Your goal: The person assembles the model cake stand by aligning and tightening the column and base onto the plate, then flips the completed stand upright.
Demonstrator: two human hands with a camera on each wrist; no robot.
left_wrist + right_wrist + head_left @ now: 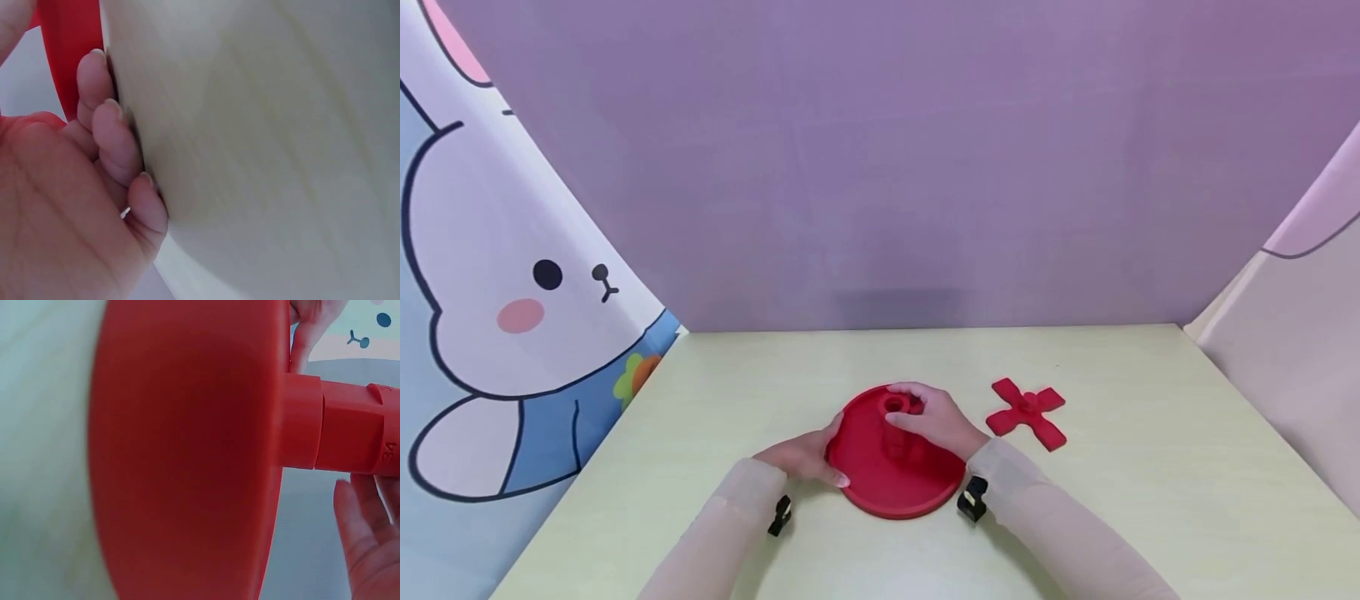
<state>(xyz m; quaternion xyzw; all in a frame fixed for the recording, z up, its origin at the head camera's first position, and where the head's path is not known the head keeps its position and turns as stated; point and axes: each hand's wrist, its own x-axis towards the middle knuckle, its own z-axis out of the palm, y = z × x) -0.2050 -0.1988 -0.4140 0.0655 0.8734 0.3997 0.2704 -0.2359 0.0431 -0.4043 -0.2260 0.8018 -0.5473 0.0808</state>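
Note:
A red round base (891,493) with a raised rim lies flat in the middle of the table. From it rises a thick red post (895,437) with a hollow top; the right wrist view shows a seam round the post (353,425) and a raised "34" near its upper end. My right hand (942,421) grips the post near its top, thumb on the near side and fingers behind. At the left edge, my left hand (805,454) holds the rim between thumb and fingers. Its curled fingers (119,134) sit low against the table in the left wrist view.
A red four-armed cross piece (1028,405) with a small central knob lies on the pale table (1150,467), right of the base. A plain purple panel (880,167) stands behind the table. Side cloths flank it, the left one with a printed rabbit (490,225).

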